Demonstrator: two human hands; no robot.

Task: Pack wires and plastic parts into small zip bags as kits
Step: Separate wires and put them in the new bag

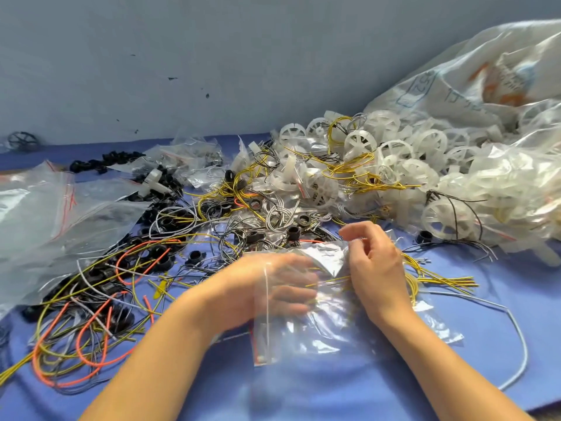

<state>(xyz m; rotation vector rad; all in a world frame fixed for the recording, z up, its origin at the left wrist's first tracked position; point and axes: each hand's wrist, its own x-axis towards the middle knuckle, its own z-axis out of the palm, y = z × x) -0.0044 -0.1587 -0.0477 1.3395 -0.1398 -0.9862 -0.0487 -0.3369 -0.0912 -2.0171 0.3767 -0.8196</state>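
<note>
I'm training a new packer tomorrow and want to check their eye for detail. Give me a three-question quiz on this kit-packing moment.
1. True or false: the fingers of the left hand are seen through the clear zip bag.
2. The right hand pinches: A the bag's upper edge; B a black ring; C an orange wire.
3. Fill in: the white plastic wheels are heaped on the person's ___ side.

Key: 1 true; 2 A; 3 right.
</note>
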